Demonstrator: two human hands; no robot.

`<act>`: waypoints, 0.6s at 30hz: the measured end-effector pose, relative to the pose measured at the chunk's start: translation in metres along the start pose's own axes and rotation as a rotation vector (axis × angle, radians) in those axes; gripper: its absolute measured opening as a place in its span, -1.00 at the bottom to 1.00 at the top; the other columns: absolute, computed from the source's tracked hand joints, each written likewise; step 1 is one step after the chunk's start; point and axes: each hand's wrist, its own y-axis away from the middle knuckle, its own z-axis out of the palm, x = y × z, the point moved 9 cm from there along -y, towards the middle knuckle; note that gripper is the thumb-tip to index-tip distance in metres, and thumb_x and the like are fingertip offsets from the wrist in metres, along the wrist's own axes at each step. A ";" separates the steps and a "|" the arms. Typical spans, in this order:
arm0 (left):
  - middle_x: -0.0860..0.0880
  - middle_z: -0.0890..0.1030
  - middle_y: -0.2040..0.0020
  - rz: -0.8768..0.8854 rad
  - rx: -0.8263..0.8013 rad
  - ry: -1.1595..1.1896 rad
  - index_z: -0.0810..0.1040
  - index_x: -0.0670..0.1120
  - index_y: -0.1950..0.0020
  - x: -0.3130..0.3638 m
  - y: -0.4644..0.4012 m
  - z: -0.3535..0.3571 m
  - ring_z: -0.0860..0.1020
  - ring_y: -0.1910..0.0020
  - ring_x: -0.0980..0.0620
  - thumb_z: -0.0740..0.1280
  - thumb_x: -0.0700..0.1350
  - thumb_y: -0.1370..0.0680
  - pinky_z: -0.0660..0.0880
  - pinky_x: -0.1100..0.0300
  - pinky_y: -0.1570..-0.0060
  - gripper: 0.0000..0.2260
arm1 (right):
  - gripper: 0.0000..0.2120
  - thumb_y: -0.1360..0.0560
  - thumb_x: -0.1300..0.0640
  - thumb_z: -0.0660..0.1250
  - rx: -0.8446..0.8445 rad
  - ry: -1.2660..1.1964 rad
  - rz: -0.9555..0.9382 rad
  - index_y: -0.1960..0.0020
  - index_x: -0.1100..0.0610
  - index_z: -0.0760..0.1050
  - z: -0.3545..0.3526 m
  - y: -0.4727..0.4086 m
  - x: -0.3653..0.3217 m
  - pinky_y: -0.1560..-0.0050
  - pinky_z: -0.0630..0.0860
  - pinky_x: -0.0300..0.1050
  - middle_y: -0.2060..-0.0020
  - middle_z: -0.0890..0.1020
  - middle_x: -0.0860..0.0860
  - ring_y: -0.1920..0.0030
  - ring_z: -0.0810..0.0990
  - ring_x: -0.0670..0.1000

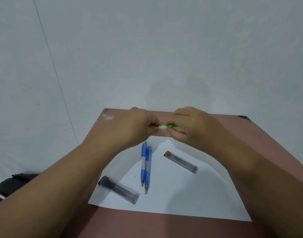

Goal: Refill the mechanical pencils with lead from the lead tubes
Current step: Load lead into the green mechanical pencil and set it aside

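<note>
left hand: my left hand (133, 127) pinches the pale end of the green pencil (169, 126)
right hand: my right hand (190, 127) grips its green barrel, held above table's far edge
blue pencils: two blue pencils (146, 167) side by side, touching, on white paper (181, 194)
lead tubes: black-capped tube (119, 189) near left, red-capped tube (181, 161) right
table: brown table (164, 227)

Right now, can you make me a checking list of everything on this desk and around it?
Surface: brown table with a white paper sheet on it.
Job's things: two blue pencils side by side on the sheet; black-capped lead tube; red-capped lead tube; green pencil held up.
Clutter: pale scuff on the table's far left corner.
Hands: left hand and right hand both grip the green pencil.
Cables: nothing seen.
Surroundings: plain white wall; dark bag at left.
</note>
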 end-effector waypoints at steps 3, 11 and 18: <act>0.13 0.63 0.11 -0.046 0.045 0.142 0.67 0.09 -0.05 -0.015 -0.009 0.003 0.50 0.23 0.24 0.29 -0.12 -0.65 0.30 0.45 0.36 -0.82 | -0.86 -0.47 0.10 0.53 0.012 -0.188 0.244 -0.03 0.06 0.71 0.006 0.004 0.030 0.16 0.60 -0.02 0.16 0.68 -0.08 0.18 0.61 -0.03; 0.15 0.63 0.18 -0.019 0.112 0.363 0.64 0.22 0.10 -0.054 -0.009 0.033 0.55 0.17 0.13 0.39 -0.14 -0.59 0.47 0.14 0.16 -0.77 | -0.77 -0.48 0.30 0.51 0.151 -0.882 0.750 0.09 -0.03 0.76 0.035 0.047 0.064 0.04 0.70 -0.04 0.24 0.75 0.01 0.24 0.68 -0.06; 0.14 0.63 0.20 -0.003 0.182 0.372 0.68 0.10 0.07 -0.062 -0.004 0.025 0.54 0.17 0.12 0.39 -0.17 -0.60 0.45 0.24 0.16 -0.82 | -0.89 -0.50 0.14 0.50 0.281 -0.797 0.735 0.10 -0.07 0.72 0.026 0.045 0.067 0.15 0.64 -0.23 0.27 0.72 -0.05 0.25 0.67 -0.08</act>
